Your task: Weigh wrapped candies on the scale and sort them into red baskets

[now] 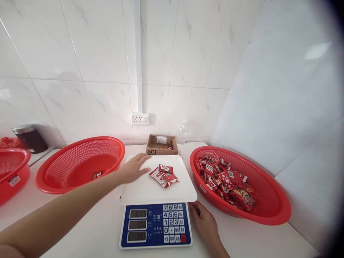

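Left forearm (70, 206): closest to us, slanting over the desk's (91, 231) left side.
Packets (164, 176): here they are, mid-tray on the scale's white tray (134, 193); likely light, soft, slippery, best pinched at flat ends.
Left hand (134, 169): fingers spread, nothing held, just beside them.
Right hand (203, 219): curled by the tray's near-right corner; can't tell if gripping.
Red basket (264, 184): more packets, towards the desk's right edge.

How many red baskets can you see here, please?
3: one red basket holding packets right of the scale, another basket left of it, and a third basket cut off at the picture's left edge. No others show.
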Motion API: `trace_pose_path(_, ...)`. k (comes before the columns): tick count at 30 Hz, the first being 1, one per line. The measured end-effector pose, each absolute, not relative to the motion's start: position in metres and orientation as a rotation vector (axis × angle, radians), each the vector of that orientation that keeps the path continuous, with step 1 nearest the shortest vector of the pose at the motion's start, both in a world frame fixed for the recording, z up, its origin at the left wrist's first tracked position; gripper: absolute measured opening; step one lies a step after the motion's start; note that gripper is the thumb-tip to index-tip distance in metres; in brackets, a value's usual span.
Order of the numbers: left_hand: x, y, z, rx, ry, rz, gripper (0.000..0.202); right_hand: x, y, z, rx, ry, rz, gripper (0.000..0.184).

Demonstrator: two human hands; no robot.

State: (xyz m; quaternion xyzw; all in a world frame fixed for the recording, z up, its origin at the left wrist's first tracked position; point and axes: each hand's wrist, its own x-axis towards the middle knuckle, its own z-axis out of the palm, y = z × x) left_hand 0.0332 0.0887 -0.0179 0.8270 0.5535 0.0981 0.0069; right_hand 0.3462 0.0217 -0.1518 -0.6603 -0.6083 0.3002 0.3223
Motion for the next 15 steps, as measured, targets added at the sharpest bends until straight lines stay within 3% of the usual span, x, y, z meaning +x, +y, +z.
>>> trace_pose_path(5,0.101,0.087,-0.032,2.748,1.171,0.144,0.074,0.345,0.021,-0.148,-1.712,-1.576,0.754,0.029)
trace_pose_path(15,0.111,0.107,-0.042,3.151,1.232,0.185,0.032,0.345,0.021,-0.151,-1.692,-1.592,0.746,0.030)
